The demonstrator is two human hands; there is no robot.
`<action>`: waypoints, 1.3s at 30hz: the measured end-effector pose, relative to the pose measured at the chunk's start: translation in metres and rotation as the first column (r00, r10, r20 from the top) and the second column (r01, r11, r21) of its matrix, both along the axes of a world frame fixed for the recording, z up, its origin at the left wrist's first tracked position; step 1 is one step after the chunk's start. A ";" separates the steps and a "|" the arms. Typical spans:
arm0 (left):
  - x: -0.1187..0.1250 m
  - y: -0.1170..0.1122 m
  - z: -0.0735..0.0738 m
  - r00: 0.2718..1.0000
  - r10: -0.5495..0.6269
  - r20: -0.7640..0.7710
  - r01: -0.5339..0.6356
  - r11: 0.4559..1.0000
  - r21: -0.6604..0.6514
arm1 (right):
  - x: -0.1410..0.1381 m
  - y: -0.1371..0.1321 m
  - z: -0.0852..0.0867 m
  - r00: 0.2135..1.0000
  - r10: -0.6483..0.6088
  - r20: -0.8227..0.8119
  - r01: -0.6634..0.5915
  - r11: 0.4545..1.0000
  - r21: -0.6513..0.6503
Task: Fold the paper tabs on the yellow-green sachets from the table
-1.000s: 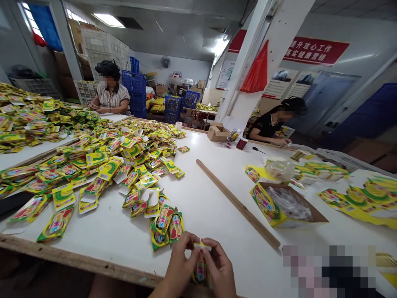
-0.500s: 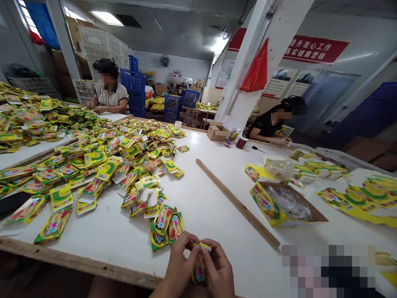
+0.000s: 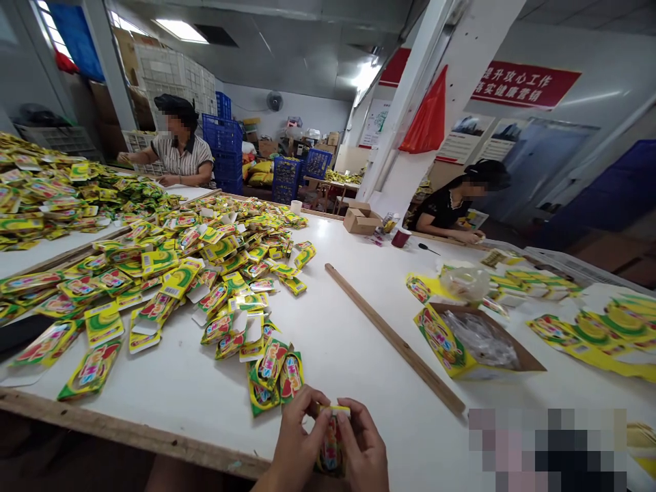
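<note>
Between my two hands, close to the table's front edge, stands a small candy box [image 3: 332, 444] with a green and red printed front. My left hand [image 3: 302, 432] grips its left side, thumb near the top. On the other side, my right hand [image 3: 363, 441] holds it with the thumb by the yellow top edge. Fingers cover part of the top, so I cannot tell whether the flap is fully closed. Just left of my hands lie several matching small boxes [image 3: 274, 369]. Behind them spreads a large heap of these boxes [image 3: 215, 273].
A wooden strip [image 3: 394, 335] lies across the white table [image 3: 338, 328]. To its right is a display box [image 3: 469, 342] holding clear plastic bags, beside flat yellow printed cartons [image 3: 609, 321]. Two people sit at the far side. A brown carton [image 3: 361, 219] stands near the pillar.
A small box has come to rest at the right side of the heap. My hands stay around the candy box, barely shifted. The person at the far left has stretched an arm out sideways.
</note>
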State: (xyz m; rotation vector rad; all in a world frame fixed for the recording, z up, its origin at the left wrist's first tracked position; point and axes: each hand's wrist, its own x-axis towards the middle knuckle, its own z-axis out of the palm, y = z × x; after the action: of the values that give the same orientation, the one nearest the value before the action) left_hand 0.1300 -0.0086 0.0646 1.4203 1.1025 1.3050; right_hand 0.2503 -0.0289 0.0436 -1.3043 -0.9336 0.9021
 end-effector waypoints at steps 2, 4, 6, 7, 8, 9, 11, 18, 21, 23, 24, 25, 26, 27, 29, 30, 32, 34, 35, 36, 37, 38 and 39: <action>0.000 -0.001 0.000 1.000 0.010 0.008 -0.010 1.000 0.002 | 0.002 0.000 0.000 0.999 0.043 0.008 -0.043 0.999 -0.015; 0.000 -0.001 0.000 1.000 0.025 0.016 -0.025 1.000 0.003 | 0.004 0.000 0.000 0.996 0.092 0.009 -0.092 0.995 -0.036; 0.000 -0.002 0.001 0.999 0.035 0.026 -0.035 0.999 0.006 | 0.005 0.000 0.000 0.996 0.092 0.001 -0.092 0.995 -0.043; 0.000 -0.001 0.001 0.999 0.034 0.029 -0.034 0.999 0.007 | 0.005 0.000 0.001 0.997 0.072 -0.002 -0.072 0.997 -0.040; -0.001 -0.002 0.001 0.999 0.028 0.029 -0.029 1.000 0.008 | 0.005 0.000 0.000 0.999 0.055 -0.002 -0.055 0.998 -0.038; -0.001 -0.002 0.001 0.999 0.022 0.026 -0.023 1.000 0.009 | 0.006 0.000 0.000 0.999 0.042 0.001 -0.042 0.998 -0.037; -0.001 -0.002 0.001 1.000 0.006 0.013 -0.006 1.000 0.006 | 0.007 0.000 0.001 0.999 0.048 0.013 -0.047 0.998 -0.044; -0.003 -0.003 -0.002 1.000 -0.015 0.003 0.015 1.000 -0.004 | 0.007 0.001 0.010 0.997 0.061 0.044 -0.059 0.997 -0.055; -0.003 -0.003 -0.001 0.999 -0.030 0.014 0.030 0.999 -0.022 | 0.005 0.001 0.012 0.997 0.052 0.061 -0.050 0.998 -0.040; -0.004 -0.002 0.001 0.999 -0.037 0.027 0.038 0.999 -0.030 | 0.004 0.001 0.011 0.996 0.052 0.076 -0.050 0.998 -0.024; -0.004 -0.002 0.002 0.999 -0.041 0.030 0.042 0.999 -0.030 | 0.003 0.001 0.012 0.995 0.050 0.085 -0.049 0.999 -0.018; -0.005 -0.002 0.003 0.999 -0.044 0.028 0.045 0.999 -0.028 | 0.003 0.001 0.012 0.994 0.046 0.094 -0.045 0.999 -0.013; -0.005 -0.001 0.003 0.999 -0.049 0.022 0.049 0.998 -0.024 | 0.003 0.001 0.013 0.994 0.039 0.104 -0.038 0.999 -0.007; -0.006 -0.001 0.003 0.998 -0.055 0.017 0.056 0.998 -0.020 | 0.002 0.001 0.013 0.993 0.029 0.112 -0.029 1.000 0.000; -0.007 0.000 0.004 0.998 -0.069 0.012 0.069 0.997 -0.014 | 0.002 0.000 0.015 0.992 0.012 0.123 -0.014 1.000 0.016; -0.007 0.001 0.004 0.997 -0.073 0.012 0.073 0.997 -0.013 | 0.001 0.000 0.015 0.992 0.006 0.126 -0.009 1.000 0.025; -0.007 0.001 0.004 0.997 -0.076 0.017 0.077 0.997 -0.016 | 0.001 0.000 0.014 0.992 0.004 0.126 -0.010 0.999 0.044; -0.006 0.002 0.005 0.997 -0.077 0.027 0.078 0.997 -0.026 | 0.002 -0.001 0.011 0.992 0.010 0.128 -0.018 0.998 0.061; -0.006 0.002 0.006 0.996 -0.078 0.033 0.079 0.996 -0.033 | 0.002 -0.001 0.008 0.991 0.012 0.130 -0.021 0.997 0.069; -0.005 0.003 0.005 0.996 -0.078 0.040 0.079 0.996 -0.041 | 0.003 -0.001 0.006 0.991 0.014 0.134 -0.024 0.997 0.074; -0.005 0.003 0.005 0.996 -0.076 0.047 0.078 0.996 -0.049 | 0.003 -0.001 0.004 0.991 0.016 0.137 -0.027 0.997 0.076; -0.005 0.003 0.004 0.996 -0.073 0.056 0.076 0.996 -0.056 | 0.003 -0.001 0.002 0.990 0.018 0.138 -0.029 0.997 0.076; -0.004 0.004 0.003 0.995 -0.070 0.066 0.074 0.995 -0.063 | 0.004 -0.002 0.001 0.990 0.022 0.140 -0.033 0.997 0.076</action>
State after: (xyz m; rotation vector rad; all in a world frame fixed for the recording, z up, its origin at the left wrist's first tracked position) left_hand 0.1258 -0.0051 0.0672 1.3493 1.0333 1.2438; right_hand 0.2540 -0.0304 0.0446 -1.3022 -1.0873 0.7952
